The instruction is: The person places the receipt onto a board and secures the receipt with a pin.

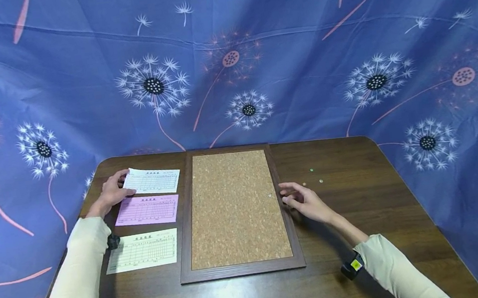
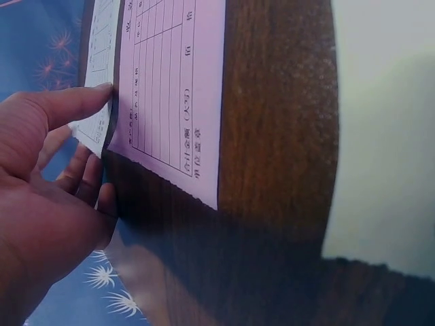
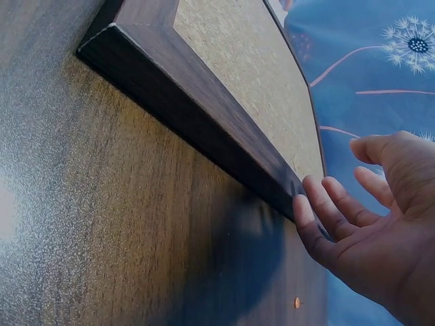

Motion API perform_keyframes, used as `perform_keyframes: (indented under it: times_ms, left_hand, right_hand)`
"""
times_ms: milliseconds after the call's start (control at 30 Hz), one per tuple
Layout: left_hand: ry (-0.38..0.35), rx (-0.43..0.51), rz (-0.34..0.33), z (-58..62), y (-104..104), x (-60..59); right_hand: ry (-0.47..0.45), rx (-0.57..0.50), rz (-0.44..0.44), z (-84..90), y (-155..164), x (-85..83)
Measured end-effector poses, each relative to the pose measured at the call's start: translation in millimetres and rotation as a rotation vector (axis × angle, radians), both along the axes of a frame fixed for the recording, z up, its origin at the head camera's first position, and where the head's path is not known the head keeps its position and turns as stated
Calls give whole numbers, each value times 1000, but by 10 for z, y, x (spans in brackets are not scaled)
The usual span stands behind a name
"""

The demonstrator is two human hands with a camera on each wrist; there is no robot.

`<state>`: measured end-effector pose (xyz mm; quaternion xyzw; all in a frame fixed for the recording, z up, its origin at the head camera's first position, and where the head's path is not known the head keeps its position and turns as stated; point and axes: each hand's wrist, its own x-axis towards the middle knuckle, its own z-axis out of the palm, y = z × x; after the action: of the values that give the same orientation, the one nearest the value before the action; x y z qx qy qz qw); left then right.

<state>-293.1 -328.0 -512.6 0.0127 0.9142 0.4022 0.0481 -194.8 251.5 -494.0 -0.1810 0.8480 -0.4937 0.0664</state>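
Observation:
At the back left of the table, my left hand (image 1: 113,189) pinches the left edge of a white receipt slip (image 1: 154,181). In the left wrist view the thumb lies on top of the white slip (image 2: 102,64) and the other fingers are behind it. A pink slip (image 1: 147,210) lies just in front, and a pale green slip (image 1: 143,250) nearer still. My right hand (image 1: 309,203), fingers loosely bent and holding nothing, is beside the right edge of a wood-framed cork board (image 1: 235,210). Its fingertips are right at the frame in the right wrist view.
Several small round tacks, one green (image 1: 312,170) and one pale (image 1: 321,181), lie on the table right of the board. A tiny white speck (image 1: 270,195) shows on the cork. A blue dandelion-print cloth (image 1: 298,50) hangs around the wooden table (image 1: 362,193).

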Motion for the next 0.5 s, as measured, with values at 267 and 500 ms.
perform_keyframes:
  times_ms: [267,500]
  left_hand:
    - [-93,-12,58,35,-33,12]
    - [-61,6,103,39,-59,17]
  right_hand:
    - [12,-8,-9,-16,13,2]
    - [17,0,-19,-8,6,6]
